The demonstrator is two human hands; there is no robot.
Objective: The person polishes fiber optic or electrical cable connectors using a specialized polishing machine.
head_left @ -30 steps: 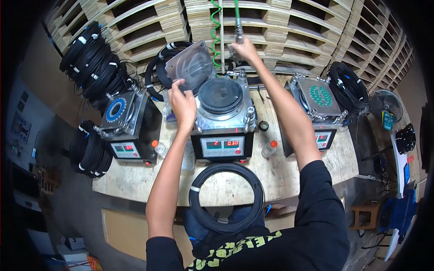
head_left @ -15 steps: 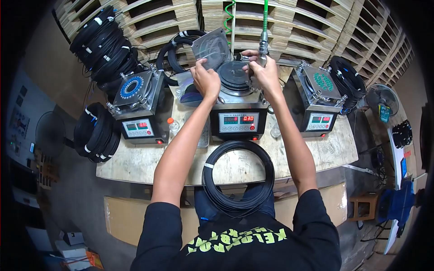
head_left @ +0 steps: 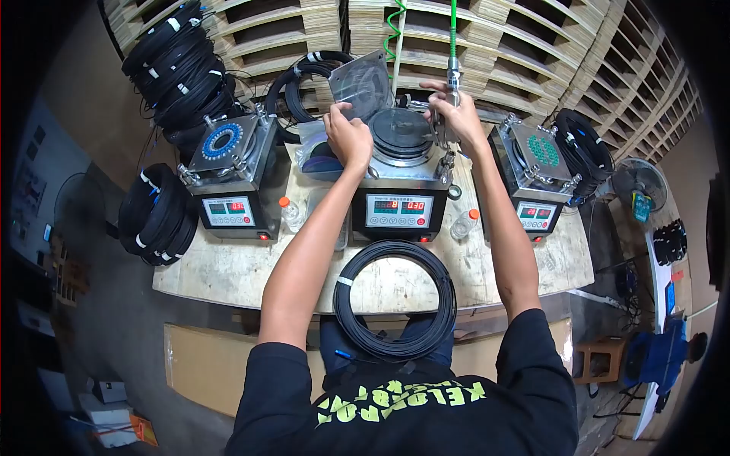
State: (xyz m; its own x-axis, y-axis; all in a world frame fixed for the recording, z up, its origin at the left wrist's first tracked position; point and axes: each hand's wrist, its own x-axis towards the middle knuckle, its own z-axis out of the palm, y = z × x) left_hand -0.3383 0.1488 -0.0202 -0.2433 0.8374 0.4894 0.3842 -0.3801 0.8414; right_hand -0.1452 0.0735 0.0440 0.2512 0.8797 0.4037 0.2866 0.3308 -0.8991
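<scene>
My left hand [head_left: 350,140] has its fingers curled at the lower edge of a square metal plate [head_left: 363,82], which is tilted up behind the middle polishing machine [head_left: 357,216]. Part of that grip is hidden behind the hand. My right hand [head_left: 462,121] is closed around a metal air blow gun [head_left: 454,79] hanging from a green hose [head_left: 453,34]. The gun is held at the right side of the machine's round dark polishing disc [head_left: 401,128], which lies uncovered. A coil of black cable [head_left: 449,304] rests across my lap and the table's front edge.
Two similar machines stand left [head_left: 228,210] and right [head_left: 537,216], fitted with blue and green connector rings. Small orange-capped bottles [head_left: 290,216] stand between machines. Stacked cable coils [head_left: 171,83] rise at the back left, with wooden pallets [head_left: 277,30] behind the table.
My right hand and the blow gun have moved a little right, away from the disc, so more of the disc shows. My left hand stays at the plate. The view has shifted slightly.
</scene>
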